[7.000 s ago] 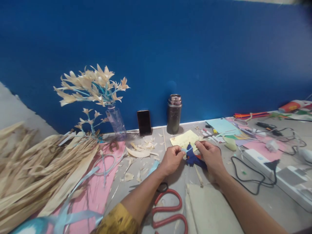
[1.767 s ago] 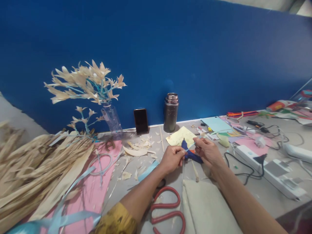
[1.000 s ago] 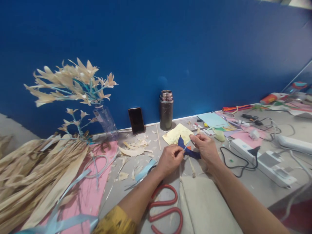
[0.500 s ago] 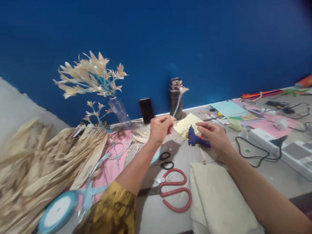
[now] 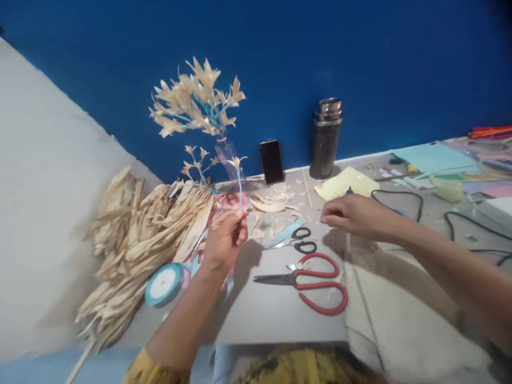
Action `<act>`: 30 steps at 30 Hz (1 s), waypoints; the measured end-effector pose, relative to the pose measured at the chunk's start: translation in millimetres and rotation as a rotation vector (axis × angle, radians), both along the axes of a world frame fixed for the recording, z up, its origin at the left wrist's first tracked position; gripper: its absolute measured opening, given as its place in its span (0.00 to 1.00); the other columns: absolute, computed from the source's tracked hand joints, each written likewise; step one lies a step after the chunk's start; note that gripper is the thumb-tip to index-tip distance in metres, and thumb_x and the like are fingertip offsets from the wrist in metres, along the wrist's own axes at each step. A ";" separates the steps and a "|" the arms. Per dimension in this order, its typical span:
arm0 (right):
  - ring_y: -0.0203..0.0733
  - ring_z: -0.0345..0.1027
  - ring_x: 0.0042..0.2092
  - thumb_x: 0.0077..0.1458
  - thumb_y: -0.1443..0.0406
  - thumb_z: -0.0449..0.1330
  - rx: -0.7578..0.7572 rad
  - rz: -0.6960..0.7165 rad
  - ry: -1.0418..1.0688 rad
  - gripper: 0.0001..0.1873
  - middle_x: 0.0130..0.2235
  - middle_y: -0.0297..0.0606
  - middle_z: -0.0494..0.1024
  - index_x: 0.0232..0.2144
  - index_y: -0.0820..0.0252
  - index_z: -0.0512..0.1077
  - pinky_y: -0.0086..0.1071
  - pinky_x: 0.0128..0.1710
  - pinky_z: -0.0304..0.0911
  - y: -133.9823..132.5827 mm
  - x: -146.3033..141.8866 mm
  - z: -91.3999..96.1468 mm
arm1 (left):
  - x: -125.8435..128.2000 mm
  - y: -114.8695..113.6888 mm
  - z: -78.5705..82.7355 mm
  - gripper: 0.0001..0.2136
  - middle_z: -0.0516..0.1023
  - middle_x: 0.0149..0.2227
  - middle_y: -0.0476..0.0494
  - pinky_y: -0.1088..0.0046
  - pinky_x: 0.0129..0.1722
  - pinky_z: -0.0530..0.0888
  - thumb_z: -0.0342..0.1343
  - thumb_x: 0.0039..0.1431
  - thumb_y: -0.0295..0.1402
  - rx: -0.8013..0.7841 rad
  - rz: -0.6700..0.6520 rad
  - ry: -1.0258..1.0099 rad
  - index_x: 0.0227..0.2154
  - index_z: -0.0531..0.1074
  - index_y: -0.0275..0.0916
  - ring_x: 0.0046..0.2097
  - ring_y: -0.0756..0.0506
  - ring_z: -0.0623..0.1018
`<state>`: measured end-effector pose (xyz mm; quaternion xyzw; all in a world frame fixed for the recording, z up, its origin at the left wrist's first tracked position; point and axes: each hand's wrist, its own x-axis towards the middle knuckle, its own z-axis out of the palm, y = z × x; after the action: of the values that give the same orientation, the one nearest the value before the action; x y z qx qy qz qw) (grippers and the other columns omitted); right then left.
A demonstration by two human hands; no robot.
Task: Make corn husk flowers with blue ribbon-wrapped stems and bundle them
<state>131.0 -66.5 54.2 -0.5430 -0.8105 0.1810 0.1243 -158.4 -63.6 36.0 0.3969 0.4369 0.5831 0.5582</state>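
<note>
My left hand (image 5: 229, 234) is closed in a pinch on the light-blue stem of a small artificial flower (image 5: 239, 169) with pale husk-like petals, held upright. My right hand (image 5: 352, 216) hovers over the table with its fingers curled together; what they hold, if anything, is hidden. Just behind it shows the blue tip of a glue gun (image 5: 349, 190), the rest covered by the hand. Red-handled scissors (image 5: 320, 282) and smaller black-handled scissors (image 5: 304, 240) lie between my hands. A pale yellow paper (image 5: 346, 184) lies beyond my right hand.
Dried husks (image 5: 160, 229) and a roll of blue ribbon (image 5: 163, 285) lie at left. A clear bottle (image 5: 228, 152) holds similar flowers. A phone (image 5: 271, 161) and a dark flask (image 5: 326, 141) stand by the wall. A folded cloth (image 5: 400, 304) and black cords (image 5: 420, 200) are at right.
My left hand has moved left and lower across the table with the flower, away from the flask. My right hand has curled its fingers and now covers most of the glue gun.
</note>
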 end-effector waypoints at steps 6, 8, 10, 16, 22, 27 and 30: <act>0.44 0.72 0.32 0.53 0.65 0.61 -0.034 0.228 -0.160 0.06 0.30 0.36 0.82 0.26 0.54 0.78 0.31 0.27 0.50 -18.6 -59.8 -23.0 | 9.7 0.5 -32.6 0.08 0.71 0.20 0.53 0.82 0.15 0.55 0.63 0.48 0.35 -0.044 -0.047 0.041 0.27 0.77 0.34 0.17 0.57 0.66; 0.44 0.73 0.33 0.53 0.62 0.63 -0.036 0.250 -0.135 0.05 0.31 0.37 0.82 0.27 0.54 0.78 0.31 0.27 0.51 -24.9 -63.4 -33.8 | 12.0 -1.3 -40.1 0.08 0.71 0.20 0.53 0.81 0.15 0.54 0.63 0.48 0.35 -0.080 -0.064 0.059 0.26 0.76 0.34 0.17 0.57 0.65; 0.45 0.73 0.34 0.53 0.60 0.64 -0.054 0.269 -0.099 0.05 0.32 0.37 0.82 0.29 0.54 0.78 0.31 0.29 0.53 -28.1 -62.7 -41.7 | 14.4 -3.0 -45.5 0.09 0.71 0.20 0.52 0.81 0.15 0.54 0.63 0.48 0.36 -0.114 -0.091 0.084 0.26 0.77 0.34 0.17 0.57 0.65; 0.40 0.71 0.33 0.53 0.69 0.60 -0.098 0.232 0.216 0.07 0.29 0.33 0.79 0.25 0.56 0.76 0.30 0.34 0.59 -21.4 -58.6 -47.6 | 23.5 -10.4 -49.8 0.10 0.73 0.21 0.51 0.80 0.16 0.59 0.65 0.49 0.38 -0.185 -0.227 0.069 0.28 0.78 0.34 0.18 0.56 0.68; 0.37 0.68 0.26 0.52 0.57 0.65 -0.498 -0.046 0.914 0.12 0.24 0.32 0.75 0.28 0.60 0.74 0.29 0.28 0.61 -12.0 -52.3 -50.0 | 31.4 -17.4 -31.6 0.10 0.81 0.35 0.40 0.76 0.26 0.71 0.65 0.51 0.38 -0.187 -0.370 0.011 0.28 0.80 0.34 0.29 0.49 0.78; 0.34 0.64 0.25 0.49 0.55 0.68 -0.546 -0.109 1.033 0.15 0.24 0.32 0.76 0.28 0.62 0.74 0.27 0.26 0.58 -10.5 -53.2 -57.3 | 41.0 -17.6 -24.4 0.08 0.80 0.29 0.41 0.72 0.35 0.73 0.65 0.51 0.35 -0.108 -0.405 0.024 0.27 0.82 0.33 0.33 0.47 0.78; 0.35 0.66 0.26 0.49 0.55 0.68 -0.560 -0.120 1.051 0.15 0.26 0.36 0.79 0.29 0.62 0.74 0.28 0.26 0.59 -11.6 -55.9 -58.2 | 45.8 -17.3 -29.6 0.08 0.80 0.28 0.42 0.72 0.35 0.73 0.66 0.50 0.34 -0.115 -0.382 0.002 0.25 0.82 0.33 0.31 0.48 0.77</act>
<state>75.1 -78.2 -4.0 -0.4376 -0.5299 0.6247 0.3707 -112.6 -80.9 6.4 0.4407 0.3869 0.4399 0.6801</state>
